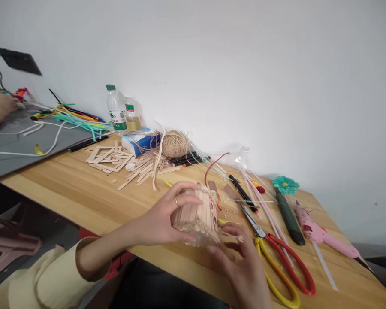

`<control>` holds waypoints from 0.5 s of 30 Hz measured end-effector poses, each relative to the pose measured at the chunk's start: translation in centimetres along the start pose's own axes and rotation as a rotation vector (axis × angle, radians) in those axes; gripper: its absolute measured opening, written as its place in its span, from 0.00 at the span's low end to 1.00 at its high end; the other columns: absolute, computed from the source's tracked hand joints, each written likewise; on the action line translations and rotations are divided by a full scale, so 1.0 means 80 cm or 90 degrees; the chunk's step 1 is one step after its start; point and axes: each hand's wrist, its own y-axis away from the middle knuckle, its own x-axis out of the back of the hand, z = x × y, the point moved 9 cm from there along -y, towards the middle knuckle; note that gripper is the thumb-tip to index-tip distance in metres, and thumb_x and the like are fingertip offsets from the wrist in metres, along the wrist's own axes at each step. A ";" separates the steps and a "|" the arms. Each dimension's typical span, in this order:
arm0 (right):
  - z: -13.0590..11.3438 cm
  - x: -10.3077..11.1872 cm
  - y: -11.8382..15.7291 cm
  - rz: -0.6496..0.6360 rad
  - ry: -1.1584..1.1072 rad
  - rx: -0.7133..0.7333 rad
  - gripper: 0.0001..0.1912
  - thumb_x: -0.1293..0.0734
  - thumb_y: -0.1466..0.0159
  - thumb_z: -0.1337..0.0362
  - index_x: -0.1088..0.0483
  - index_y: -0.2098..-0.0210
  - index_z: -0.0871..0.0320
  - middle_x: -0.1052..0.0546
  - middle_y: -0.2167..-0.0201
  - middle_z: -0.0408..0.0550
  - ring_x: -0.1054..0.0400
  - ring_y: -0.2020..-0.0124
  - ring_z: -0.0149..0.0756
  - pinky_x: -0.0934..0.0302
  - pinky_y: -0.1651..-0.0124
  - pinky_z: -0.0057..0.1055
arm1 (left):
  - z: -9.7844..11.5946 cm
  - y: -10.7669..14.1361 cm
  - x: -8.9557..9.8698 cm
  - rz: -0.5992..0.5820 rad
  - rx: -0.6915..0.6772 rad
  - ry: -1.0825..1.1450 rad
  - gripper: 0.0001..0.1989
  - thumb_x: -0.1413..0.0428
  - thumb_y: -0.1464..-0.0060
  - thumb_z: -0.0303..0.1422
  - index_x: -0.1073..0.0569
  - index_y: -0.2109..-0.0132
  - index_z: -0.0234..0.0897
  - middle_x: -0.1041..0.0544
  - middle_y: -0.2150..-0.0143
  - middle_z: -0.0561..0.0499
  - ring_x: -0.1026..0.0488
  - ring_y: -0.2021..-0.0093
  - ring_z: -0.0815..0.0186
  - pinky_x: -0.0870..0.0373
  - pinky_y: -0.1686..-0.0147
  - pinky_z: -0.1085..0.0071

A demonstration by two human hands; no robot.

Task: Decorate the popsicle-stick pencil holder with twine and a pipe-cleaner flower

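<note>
A small cup-shaped holder (196, 210) clad in upright wooden craft sticks lies tilted above the table's front part. Beige braided trim (193, 225) runs around its near edge. My left hand (180, 210), wearing a ring, wraps around the holder from the left, thumb below and fingers on top. My right hand (241, 257) is at the holder's lower right, its bent fingers at the trim's loose end. How tightly the right fingertips press is partly hidden. Right of the holder lie scissors (260, 234) with one red and one yellow handle loop.
A pink glue gun (321, 236), a dark green craft knife (289, 216) and a turquoise flower (285, 184) lie right. Behind are a twine ball (175, 143), loose craft sticks (144, 167), markers (191, 159) and a bottle (116, 111). Another person's hand (1, 105) is far left.
</note>
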 end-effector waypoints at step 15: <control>-0.091 0.025 -0.005 0.008 -0.040 0.241 0.06 0.33 0.40 0.69 0.29 0.62 0.54 0.26 0.67 0.46 0.28 0.66 0.33 0.31 0.67 0.23 | 0.041 -0.009 -0.012 0.037 -0.087 -0.076 0.29 0.32 0.63 0.38 0.33 0.54 0.40 0.30 0.50 0.43 0.36 0.43 0.56 0.36 0.46 0.58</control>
